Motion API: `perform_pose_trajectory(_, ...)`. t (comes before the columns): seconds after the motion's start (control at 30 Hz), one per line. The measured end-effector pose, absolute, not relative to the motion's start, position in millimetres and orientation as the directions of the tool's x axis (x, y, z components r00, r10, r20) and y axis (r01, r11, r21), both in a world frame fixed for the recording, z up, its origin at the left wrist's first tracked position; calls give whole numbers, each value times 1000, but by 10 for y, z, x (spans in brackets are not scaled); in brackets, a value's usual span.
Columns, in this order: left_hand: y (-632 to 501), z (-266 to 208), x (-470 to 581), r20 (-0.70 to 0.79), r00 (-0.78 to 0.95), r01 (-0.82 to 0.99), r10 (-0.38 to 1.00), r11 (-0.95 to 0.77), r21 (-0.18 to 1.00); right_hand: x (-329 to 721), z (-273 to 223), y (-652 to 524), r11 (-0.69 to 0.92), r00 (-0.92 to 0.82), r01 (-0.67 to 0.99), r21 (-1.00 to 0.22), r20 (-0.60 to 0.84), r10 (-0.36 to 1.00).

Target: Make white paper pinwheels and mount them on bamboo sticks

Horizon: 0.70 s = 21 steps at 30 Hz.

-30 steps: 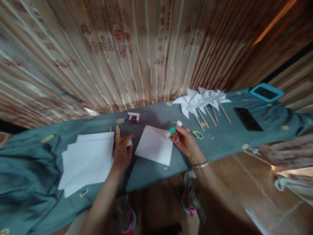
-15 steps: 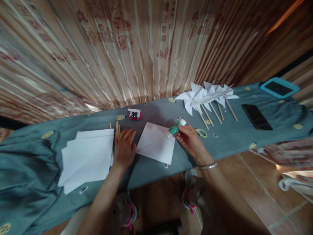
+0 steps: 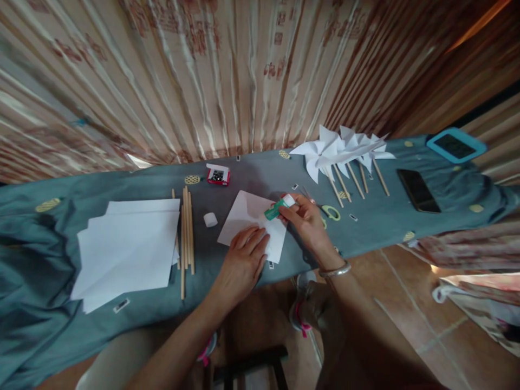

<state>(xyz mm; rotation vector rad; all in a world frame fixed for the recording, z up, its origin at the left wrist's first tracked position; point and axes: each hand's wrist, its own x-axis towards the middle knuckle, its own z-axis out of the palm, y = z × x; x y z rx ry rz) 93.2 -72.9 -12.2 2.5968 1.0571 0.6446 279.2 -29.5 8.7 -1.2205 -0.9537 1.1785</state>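
Observation:
My right hand is closed around a green and white glue stick, tilted over a square white sheet of paper. The lower end of the glue stick is close to the sheet; whether it touches I cannot tell. My left hand lies flat on the sheet's near part, its fingers stretched out and holding nothing. A small white cap stands on the cloth left of the sheet. Scissors with light green handles lie just right of my right hand, partly hidden by it.
Stacked white paper and several wooden sticks lie to the left. A small open red box is at the back. White paper pinwheels, a black phone and a blue-framed tablet lie on the right of the cloth-covered table.
My left hand has moved right from beside the wooden sticks onto the sheet. The white cap now shows on the cloth. My right hand has shifted slightly left with the glue stick.

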Motion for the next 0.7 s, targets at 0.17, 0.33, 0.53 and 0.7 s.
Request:
perform_pose_trajectory(0.17,-769,-112,989,241,660,615,712,-696,372,2758,77,-299,27,97,-5,-1000,26,995)
perform_pose_trajectory(0.33,-774,-76,1011,206,661,635,721,-684,359,2755,71,-305,80,5,186,-979,82,997)
perform_pose_trajectory(0.53,-780,-81,1015,207,664,636,718,-689,348,2748,85,-323,121,-26,331,-936,119,993)
perform_pose_trajectory(0.7,-781,-84,1020,195,669,643,718,-689,334,2710,190,-384,147,-64,472,-869,133,989)
